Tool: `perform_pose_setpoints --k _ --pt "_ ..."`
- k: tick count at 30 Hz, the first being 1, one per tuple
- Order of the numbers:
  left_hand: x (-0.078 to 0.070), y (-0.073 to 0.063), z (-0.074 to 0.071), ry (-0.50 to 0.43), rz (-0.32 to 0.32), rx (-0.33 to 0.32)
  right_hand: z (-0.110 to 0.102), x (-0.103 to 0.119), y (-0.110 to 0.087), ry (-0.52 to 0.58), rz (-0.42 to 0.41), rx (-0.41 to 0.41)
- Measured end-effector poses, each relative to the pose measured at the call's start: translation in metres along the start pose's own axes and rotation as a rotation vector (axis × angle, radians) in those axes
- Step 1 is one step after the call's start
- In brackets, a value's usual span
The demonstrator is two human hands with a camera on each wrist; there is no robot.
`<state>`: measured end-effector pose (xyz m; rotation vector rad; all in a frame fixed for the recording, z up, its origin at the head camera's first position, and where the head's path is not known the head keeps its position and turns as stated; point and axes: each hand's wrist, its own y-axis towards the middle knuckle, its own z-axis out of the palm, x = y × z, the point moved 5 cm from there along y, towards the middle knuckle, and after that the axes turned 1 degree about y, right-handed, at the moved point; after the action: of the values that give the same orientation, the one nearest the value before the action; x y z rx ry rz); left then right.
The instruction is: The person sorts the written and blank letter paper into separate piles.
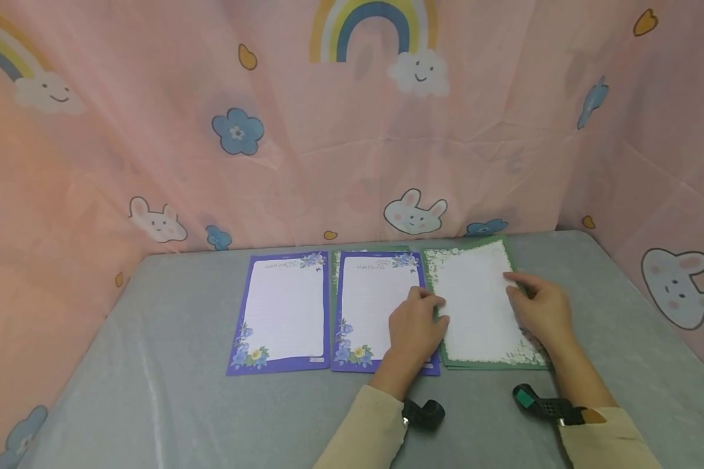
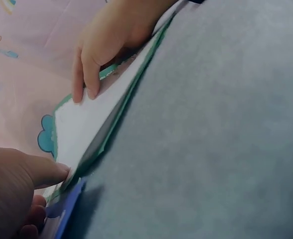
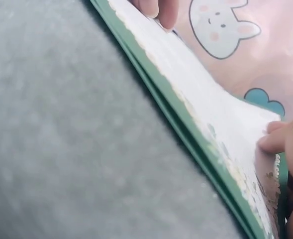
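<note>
A stack of letter paper with a green floral border lies on the table's right half. My left hand is at its left edge, thumb on the white face and the other fingers curled at the border. At the right edge, my right hand pinches the paper, with thumb and forefinger tips on the white face. The edge bends upward there in the right wrist view. A gap shows between green-edged layers in the left wrist view. Under my left hand lies a purple-bordered sheet, partly hidden by it.
Another purple-bordered sheet with blue flowers lies farther left. Behind the middle sheet, a green-bordered sheet peeks out. A grey cloth covers the table. A pink printed curtain hangs along the back and sides.
</note>
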<state>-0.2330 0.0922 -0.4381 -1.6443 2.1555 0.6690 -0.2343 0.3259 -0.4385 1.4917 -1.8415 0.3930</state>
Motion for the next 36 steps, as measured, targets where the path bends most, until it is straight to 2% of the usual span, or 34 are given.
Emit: perform_pose_setpoints --k 8,17,25,36 --pt "-0.002 -0.001 0.001 0.047 0.028 0.016 0.002 0.005 -0.001 -0.1 -0.075 0.043" --pt "-0.007 -0.002 -0.003 0.144 0.08 0.033 0.004 0.01 -0.003 -0.154 -0.154 0.061" --pt "-0.004 -0.002 -0.003 0.103 0.079 0.021 0.005 0.013 -0.003 -0.194 -0.206 0.032" --pt "-0.003 -0.001 0.0 0.08 0.063 0.051 0.004 0.01 -0.004 -0.195 -0.198 0.026"
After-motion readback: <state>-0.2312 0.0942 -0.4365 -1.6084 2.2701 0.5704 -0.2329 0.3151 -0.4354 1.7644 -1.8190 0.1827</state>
